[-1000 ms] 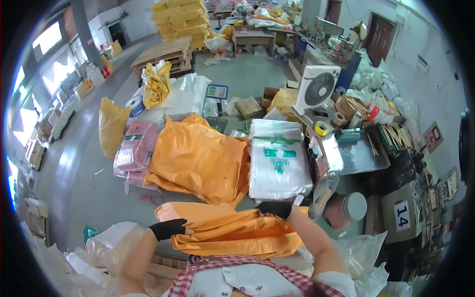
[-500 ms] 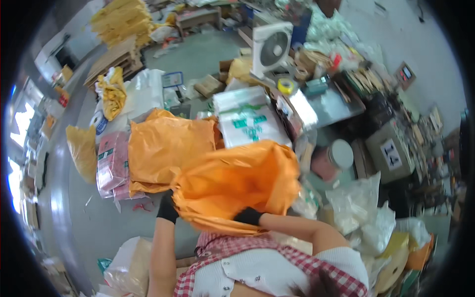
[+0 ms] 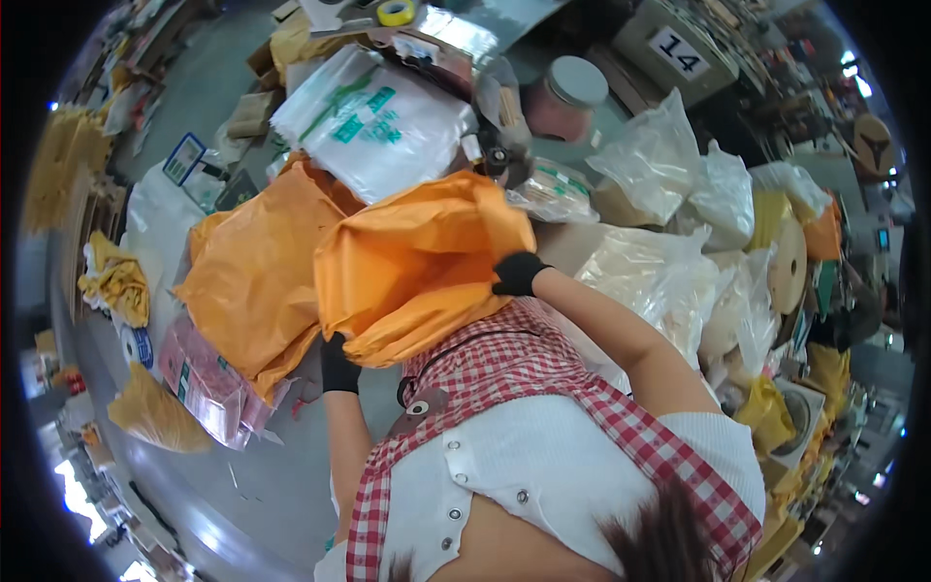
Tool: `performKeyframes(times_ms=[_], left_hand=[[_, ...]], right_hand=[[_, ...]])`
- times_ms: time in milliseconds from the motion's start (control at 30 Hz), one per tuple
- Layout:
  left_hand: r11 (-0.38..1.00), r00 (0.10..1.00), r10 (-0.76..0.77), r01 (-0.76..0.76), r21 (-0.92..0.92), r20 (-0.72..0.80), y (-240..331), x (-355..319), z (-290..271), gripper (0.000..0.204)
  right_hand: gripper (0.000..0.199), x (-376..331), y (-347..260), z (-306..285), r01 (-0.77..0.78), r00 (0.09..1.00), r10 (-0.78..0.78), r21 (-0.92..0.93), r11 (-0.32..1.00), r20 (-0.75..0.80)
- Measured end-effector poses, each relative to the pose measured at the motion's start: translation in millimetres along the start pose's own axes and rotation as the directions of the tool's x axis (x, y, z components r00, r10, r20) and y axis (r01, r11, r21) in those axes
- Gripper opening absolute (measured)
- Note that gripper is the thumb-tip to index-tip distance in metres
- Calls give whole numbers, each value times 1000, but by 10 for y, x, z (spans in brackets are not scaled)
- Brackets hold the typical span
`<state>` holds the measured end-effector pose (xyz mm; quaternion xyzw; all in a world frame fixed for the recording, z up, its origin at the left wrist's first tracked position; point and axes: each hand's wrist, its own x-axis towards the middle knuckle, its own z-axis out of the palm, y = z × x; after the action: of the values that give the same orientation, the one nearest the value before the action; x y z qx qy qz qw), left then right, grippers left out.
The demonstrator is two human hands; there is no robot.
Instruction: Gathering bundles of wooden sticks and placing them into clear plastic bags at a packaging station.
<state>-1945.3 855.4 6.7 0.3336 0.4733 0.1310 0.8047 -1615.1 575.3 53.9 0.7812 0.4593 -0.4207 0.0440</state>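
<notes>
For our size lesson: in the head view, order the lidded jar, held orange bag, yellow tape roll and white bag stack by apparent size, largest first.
1. Held orange bag
2. White bag stack
3. Lidded jar
4. Yellow tape roll

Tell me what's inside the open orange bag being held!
Inside the open orange bag, only its own creased orange walls show. Its near side hides the bottom, so I can't tell whether anything lies there.
</notes>
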Motion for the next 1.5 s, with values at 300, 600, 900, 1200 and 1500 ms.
performKeyframes(times_ms=[300, 600, 900, 1200, 1500], left_hand=[[987, 996, 81, -75, 142, -32, 240, -292, 674, 56], [519, 988, 18, 121, 846, -152, 148, -570, 620, 37], [625, 789, -34, 496, 603, -613, 142, -559, 1048, 31], [676, 751, -70, 520, 522, -657, 83, -570, 1087, 33], [702, 746, -55, 502, 506, -664, -7, -340, 1223, 37]], right_hand=[[41, -257, 1532, 722, -462, 611, 629, 428, 777, -481], [52, 683, 2749, 1158, -585, 753, 534, -20, 811, -384], [43, 1945, 3697, 1912, -475, 863, 405, -210, 854, -302], [26, 2640, 4206, 1835, -439, 890, 431, -23, 898, -147], [37, 2522, 4284, 1586, -566, 792, 610, 373, 735, 0]])
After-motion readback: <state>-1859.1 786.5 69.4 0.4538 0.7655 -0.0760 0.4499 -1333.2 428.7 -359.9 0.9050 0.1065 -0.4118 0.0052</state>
